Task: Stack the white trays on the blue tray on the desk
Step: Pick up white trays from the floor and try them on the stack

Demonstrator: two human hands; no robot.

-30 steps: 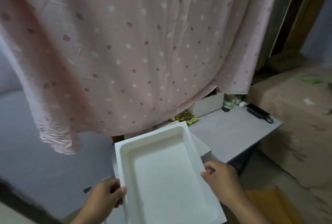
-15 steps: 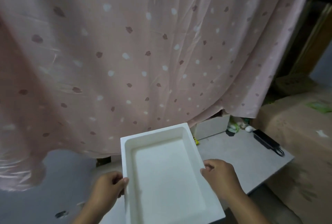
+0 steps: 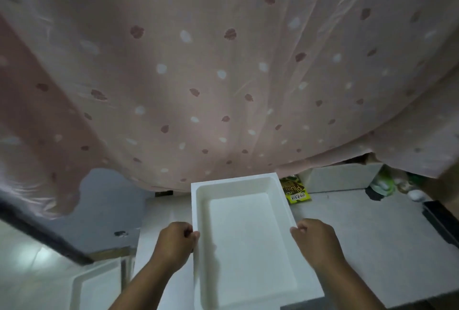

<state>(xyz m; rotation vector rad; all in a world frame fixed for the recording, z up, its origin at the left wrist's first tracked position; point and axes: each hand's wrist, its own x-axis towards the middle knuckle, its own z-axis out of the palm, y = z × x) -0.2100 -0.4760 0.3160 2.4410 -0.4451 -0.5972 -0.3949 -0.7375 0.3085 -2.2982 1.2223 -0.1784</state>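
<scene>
White tray held in both hands above the bench.

The left hand point(image 3: 175, 243) grips the left rim of the white tray point(image 3: 244, 240), its fingers point(image 3: 191, 231) curled and clamped on the edge; the right hand point(image 3: 316, 243) grips the right rim in the same manner. The tray is open side up, long axis running near to far, over the pale bench point(image 3: 360, 242). A second white tray point(image 3: 95, 287) lies lower at the near left, partly cut off by the frame. A pink dotted curtain point(image 3: 223, 73) hangs over the far part of the scene. At far right on the bench sit a yellow-green packet point(image 3: 296, 191) and a white box point(image 3: 344, 176); small items beyond it are too blurred to identify. No blue tray can be made out in this view.
</scene>
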